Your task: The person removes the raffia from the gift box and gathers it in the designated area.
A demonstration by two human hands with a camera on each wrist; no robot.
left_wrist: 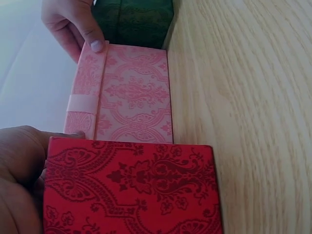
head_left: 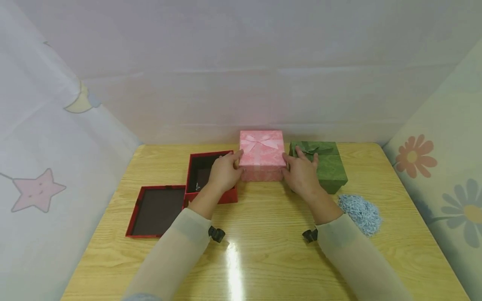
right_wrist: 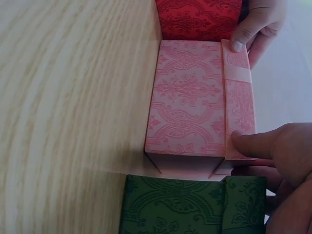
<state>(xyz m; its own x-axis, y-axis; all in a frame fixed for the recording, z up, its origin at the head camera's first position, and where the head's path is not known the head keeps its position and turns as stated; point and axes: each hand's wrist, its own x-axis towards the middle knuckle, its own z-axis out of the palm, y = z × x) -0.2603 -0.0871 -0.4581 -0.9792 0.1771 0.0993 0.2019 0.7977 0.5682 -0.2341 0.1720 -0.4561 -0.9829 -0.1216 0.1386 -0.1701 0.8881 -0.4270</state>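
A pink box with a ribbon bow on its lid stands at the back of the table, its lid on. My left hand grips the lid's left side, thumb at the front corner, above the open red box. On the right side my right hand holds the lid edge, its thumb on the front face, with other fingers spread over the green box. In the right wrist view the pink box sits between the red box and the green box.
A red lid lies with its dark inside up at the left of the table. Shredded light-blue paper lies in front of the green box at the right. Printed cloth hangs behind the table and along both sides.
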